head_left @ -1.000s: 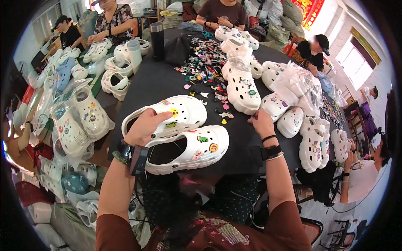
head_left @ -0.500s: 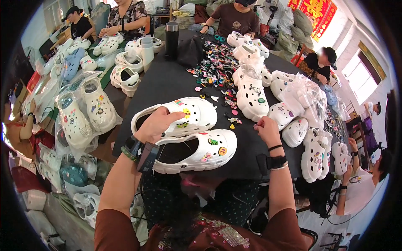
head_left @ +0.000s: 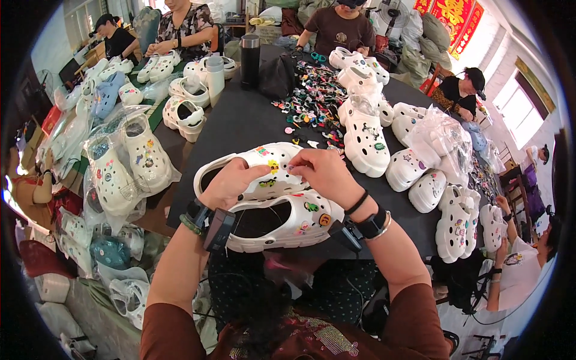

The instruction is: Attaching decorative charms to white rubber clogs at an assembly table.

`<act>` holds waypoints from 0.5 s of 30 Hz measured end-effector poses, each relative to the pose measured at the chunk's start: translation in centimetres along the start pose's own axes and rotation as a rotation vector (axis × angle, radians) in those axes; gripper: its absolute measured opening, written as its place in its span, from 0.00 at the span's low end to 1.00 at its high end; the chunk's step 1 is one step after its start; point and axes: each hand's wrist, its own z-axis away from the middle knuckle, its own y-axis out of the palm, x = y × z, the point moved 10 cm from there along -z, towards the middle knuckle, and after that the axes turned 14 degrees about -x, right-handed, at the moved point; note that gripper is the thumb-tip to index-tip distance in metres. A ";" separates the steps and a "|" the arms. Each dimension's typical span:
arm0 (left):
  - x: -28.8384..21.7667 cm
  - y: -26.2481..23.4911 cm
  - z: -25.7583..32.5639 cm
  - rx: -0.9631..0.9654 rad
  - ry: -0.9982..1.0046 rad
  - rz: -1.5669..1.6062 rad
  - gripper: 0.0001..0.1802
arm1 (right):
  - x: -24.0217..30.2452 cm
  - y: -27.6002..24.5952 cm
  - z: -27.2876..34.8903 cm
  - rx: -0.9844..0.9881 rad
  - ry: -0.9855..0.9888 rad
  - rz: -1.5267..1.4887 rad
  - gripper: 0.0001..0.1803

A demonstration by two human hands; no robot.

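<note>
Two white clogs lie side by side before me, toes to the right. My left hand (head_left: 231, 183) grips the far clog (head_left: 281, 189), fingers in its opening and thumb on its upper beside a yellow charm (head_left: 273, 167). A green charm (head_left: 267, 182) sits just below. Above the toe of that clog my right hand (head_left: 327, 175) has its fingertips pinched together at the upper's holes; whatever they hold is too small and hidden to name. The near clog (head_left: 276, 237) carries a green charm (head_left: 311, 207) and an orange one (head_left: 324, 219), and my right wrist is over its toe.
Many loose colourful charms (head_left: 318, 90) are heaped on the black tabletop (head_left: 231, 123). More white clogs (head_left: 366, 141) line its right side, some under clear plastic (head_left: 447, 135). A black flask (head_left: 250, 63) and a pale bottle (head_left: 215, 81) stand farther back. Bagged clogs (head_left: 144, 156) lie left; other people sit around.
My right hand has moved left from beside the row of clogs to the far clog's toe. My left hand keeps its grip on that clog. The view has shifted slightly.
</note>
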 end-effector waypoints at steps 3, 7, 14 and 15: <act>0.4 -0.6 -0.2 -0.031 -0.007 -0.015 0.19 | 0.2 0.8 -0.8 -0.038 -0.051 0.035 0.06; 1.2 -0.4 -1.0 0.032 0.006 -0.009 0.20 | 0.6 1.2 -1.3 -0.034 -0.051 0.124 0.06; 1.4 -0.3 -0.8 0.070 0.009 -0.003 0.19 | 1.2 1.5 -2.0 -0.045 -0.142 0.378 0.16; 1.2 -0.2 -0.6 0.063 0.013 0.012 0.19 | 0.8 1.7 -2.2 -0.045 -0.139 0.377 0.16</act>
